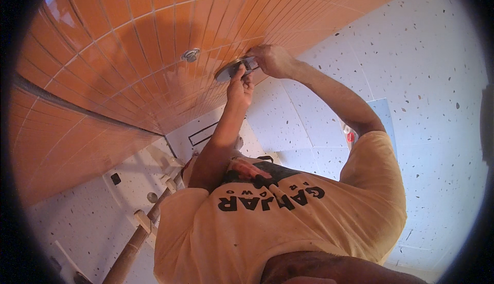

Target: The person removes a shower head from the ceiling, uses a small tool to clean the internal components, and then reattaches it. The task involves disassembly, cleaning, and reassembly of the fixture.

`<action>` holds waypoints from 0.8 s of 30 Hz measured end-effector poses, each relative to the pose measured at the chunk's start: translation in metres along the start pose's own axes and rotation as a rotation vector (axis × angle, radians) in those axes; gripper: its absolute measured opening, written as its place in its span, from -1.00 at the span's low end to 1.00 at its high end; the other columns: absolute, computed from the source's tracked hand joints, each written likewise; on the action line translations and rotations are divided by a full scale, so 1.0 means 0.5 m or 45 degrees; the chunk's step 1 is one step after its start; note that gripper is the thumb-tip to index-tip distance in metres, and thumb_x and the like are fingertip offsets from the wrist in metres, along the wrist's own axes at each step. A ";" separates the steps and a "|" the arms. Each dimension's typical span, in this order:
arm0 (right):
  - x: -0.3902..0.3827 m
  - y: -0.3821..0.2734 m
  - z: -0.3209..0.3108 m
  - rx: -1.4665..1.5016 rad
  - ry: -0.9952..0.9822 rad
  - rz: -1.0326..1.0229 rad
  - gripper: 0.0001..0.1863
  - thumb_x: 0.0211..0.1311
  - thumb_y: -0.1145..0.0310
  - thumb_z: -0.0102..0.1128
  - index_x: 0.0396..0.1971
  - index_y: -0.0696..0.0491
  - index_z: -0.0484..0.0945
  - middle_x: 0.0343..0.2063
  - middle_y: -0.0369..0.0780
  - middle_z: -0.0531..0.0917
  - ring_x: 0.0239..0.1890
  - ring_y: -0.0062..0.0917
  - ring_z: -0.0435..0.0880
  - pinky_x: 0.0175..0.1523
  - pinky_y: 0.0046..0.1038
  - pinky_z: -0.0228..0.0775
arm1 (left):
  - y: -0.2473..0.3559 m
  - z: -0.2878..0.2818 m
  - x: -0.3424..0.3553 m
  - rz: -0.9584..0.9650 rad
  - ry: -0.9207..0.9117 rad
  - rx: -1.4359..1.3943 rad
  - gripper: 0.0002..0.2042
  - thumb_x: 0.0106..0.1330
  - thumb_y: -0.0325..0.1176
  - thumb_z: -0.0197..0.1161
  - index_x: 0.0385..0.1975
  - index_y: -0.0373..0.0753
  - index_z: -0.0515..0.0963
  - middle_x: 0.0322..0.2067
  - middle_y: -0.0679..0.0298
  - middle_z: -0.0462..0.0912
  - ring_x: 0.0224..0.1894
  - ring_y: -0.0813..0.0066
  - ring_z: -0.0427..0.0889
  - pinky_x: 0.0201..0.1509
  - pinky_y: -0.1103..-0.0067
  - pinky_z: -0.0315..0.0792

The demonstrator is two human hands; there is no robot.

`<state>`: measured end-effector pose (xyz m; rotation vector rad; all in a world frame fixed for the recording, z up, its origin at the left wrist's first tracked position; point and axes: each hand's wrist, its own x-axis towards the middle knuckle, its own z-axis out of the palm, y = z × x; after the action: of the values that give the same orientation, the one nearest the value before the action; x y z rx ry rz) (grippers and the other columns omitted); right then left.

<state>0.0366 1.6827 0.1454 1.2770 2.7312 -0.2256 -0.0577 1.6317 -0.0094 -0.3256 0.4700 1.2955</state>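
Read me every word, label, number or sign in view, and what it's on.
Yellow shirt: large dark lettering, upside down here, beside a printed picture; I won't copy its words.
Round disc: no text readable.
Red-and-white item: too small to tell any markings.

Wall: in front of the person.
Disc: at the wall, left hand at its near side, right hand at its right end.
Knob: on the wall, left of the disc.
Frame: on the floor, left of the left arm.
Pole: down at the person's left.
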 end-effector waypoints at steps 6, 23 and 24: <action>0.011 0.051 0.001 -0.214 0.000 -0.629 -0.66 0.06 0.45 0.21 -0.09 0.10 0.60 -0.03 -0.12 0.63 0.07 -0.23 0.59 0.19 -0.31 0.45 | 0.002 -0.007 0.011 -0.028 0.005 0.031 -0.85 0.26 -0.28 0.36 -0.23 -0.07 0.57 -0.38 0.42 0.66 -0.45 0.60 0.58 -0.52 0.70 0.33; 0.017 0.013 0.072 0.262 0.261 0.103 -0.79 0.15 0.28 0.23 -0.38 0.13 0.66 -0.53 -0.08 0.67 -0.43 -0.21 0.70 -0.30 -0.26 0.54 | -0.004 -0.001 -0.001 -0.026 0.004 0.020 -0.83 0.24 -0.29 0.38 -0.23 -0.11 0.57 -0.41 0.42 0.60 -0.44 0.65 0.52 -0.44 0.74 0.30; 0.019 0.009 0.067 0.340 0.206 0.198 -0.77 0.15 0.26 0.22 -0.40 0.14 0.66 -0.53 -0.09 0.68 -0.41 -0.21 0.70 -0.29 -0.26 0.54 | -0.001 0.000 -0.004 -0.026 0.011 0.031 -0.83 0.25 -0.29 0.38 -0.23 -0.11 0.57 -0.42 0.43 0.59 -0.43 0.66 0.52 -0.45 0.74 0.30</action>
<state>0.0357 1.6864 0.1105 1.6346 2.7872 -0.5066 -0.0576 1.6297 -0.0084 -0.3149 0.4880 1.2681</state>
